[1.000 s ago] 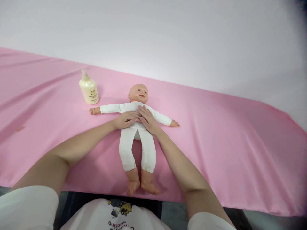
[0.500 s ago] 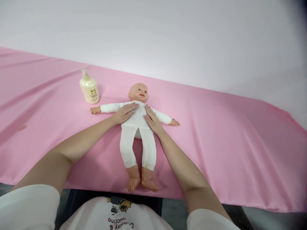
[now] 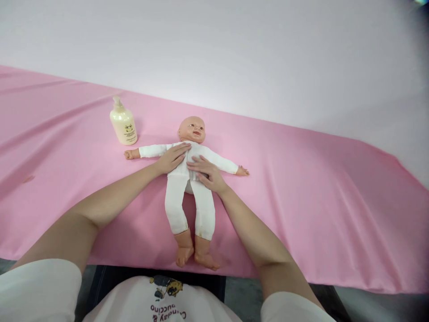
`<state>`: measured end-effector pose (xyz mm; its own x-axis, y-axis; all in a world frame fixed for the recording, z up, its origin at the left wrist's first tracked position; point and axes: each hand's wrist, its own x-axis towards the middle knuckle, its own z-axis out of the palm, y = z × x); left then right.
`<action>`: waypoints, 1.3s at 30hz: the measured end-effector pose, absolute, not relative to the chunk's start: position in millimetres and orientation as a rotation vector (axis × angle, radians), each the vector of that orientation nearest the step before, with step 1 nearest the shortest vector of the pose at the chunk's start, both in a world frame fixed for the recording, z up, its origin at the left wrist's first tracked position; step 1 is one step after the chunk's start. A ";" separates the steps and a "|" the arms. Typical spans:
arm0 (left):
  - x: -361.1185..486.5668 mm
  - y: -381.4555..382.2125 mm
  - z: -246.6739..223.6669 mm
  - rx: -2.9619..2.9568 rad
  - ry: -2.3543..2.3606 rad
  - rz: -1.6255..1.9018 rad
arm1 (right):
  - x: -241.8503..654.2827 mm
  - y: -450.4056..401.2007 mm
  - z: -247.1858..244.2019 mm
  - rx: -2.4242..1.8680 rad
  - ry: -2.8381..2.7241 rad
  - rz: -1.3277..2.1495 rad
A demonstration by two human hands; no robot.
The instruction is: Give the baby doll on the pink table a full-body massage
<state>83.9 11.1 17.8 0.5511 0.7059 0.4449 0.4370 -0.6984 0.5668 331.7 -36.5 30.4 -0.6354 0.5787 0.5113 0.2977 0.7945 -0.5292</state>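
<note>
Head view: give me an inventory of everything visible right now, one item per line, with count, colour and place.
Doll: 1, white body with pinkish head, hands and feet, lying face up on the cloth
Bottle: 1, cream, standing left of the doll's head, pump on top
Cloth: 1, pink, under doll and bottle
Mark: 1, brownish, on the cloth at far left
Backdrop: 1, white, beyond the cloth
Floor: 1, grey, below the cloth's near edge
Dark patches: several, bottom edge, unclear what
Shirt: 1, white with print, bottom
Arms: 2, bare, from the lower corners
Left hand: 1, bare, on the doll's chest
Right hand: 1, bare, on the doll's belly
</note>
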 end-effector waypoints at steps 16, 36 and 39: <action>82.6 11.1 20.8 2.431 1.038 0.851 | 338.8 -8.4 6.8 -1.197 -2.080 0.658; 64.8 13.0 28.9 2.445 1.841 0.719 | 370.6 14.3 -17.3 -1.490 -1.875 0.197; 64.9 13.4 29.8 2.436 1.841 0.688 | 368.8 13.9 -14.4 -1.444 -1.879 0.208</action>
